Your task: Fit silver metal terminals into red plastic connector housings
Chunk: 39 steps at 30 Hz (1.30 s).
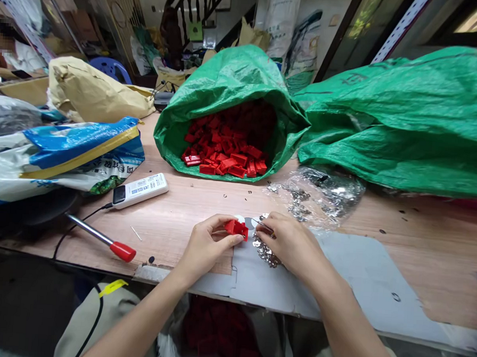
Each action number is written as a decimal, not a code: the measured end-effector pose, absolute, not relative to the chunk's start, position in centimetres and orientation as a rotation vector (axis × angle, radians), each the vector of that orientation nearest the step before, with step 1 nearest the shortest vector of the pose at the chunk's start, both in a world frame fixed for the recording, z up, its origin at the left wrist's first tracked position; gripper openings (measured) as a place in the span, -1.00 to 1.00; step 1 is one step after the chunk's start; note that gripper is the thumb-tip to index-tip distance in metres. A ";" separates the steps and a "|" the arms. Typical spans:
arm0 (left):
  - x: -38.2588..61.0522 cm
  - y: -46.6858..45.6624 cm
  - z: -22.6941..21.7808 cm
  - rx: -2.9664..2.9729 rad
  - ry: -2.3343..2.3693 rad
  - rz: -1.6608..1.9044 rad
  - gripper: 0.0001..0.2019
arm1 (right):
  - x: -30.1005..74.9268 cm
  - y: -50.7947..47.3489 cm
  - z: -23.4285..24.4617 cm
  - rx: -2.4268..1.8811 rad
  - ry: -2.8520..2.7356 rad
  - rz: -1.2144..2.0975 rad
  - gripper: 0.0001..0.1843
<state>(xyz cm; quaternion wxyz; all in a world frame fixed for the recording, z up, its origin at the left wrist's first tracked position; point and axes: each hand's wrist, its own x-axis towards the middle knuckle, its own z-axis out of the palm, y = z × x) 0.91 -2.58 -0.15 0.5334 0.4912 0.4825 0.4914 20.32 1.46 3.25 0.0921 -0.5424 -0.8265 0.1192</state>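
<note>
My left hand (209, 242) pinches a small red plastic housing (237, 228) between thumb and fingers, just above the grey sheet (297, 272) on the table. Its hollow side faces my other hand. My right hand (289, 240) is closed on a thin metal tool (263, 224), which points left towards the housing; its exact kind is hard to make out. Beneath my right fingers lies a pile of small shiny metal pieces (267, 254), partly hidden by the hand. White and grey round spots (249, 222) show on the sheet behind the housing.
A green sack (228, 74) full of red plastic parts (227, 151) lies open beyond my hands. To its right are another green sack (405, 118) and a clear bag (325, 196) of metal pieces. A white device (142, 190) and a red-tipped lever (123, 251) are at left.
</note>
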 end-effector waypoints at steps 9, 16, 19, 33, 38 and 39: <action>1.3 -2.5 -0.6 1.179 1.169 1.160 -0.64 | 21.4 2.0 2.8 -1.516 -2.471 0.423 -0.90; 1.3 -2.6 -0.4 1.280 1.197 1.144 -0.73 | 20.8 1.8 2.5 -1.506 -2.461 0.287 -0.87; 1.3 -2.6 -0.4 1.294 1.213 1.149 -0.72 | 20.5 1.5 2.3 -1.515 -2.468 0.206 -0.88; 1.4 -2.6 -0.6 1.251 1.250 1.162 -0.73 | 19.5 1.6 2.1 -1.520 -2.241 0.346 -0.83; 1.3 -2.5 -0.7 1.234 1.248 1.177 -0.72 | 19.6 1.8 2.4 -1.445 -1.995 0.885 -0.82; 1.3 -2.5 -0.6 1.235 1.248 1.179 -0.73 | 19.5 1.8 2.3 -1.452 -1.961 0.948 -0.81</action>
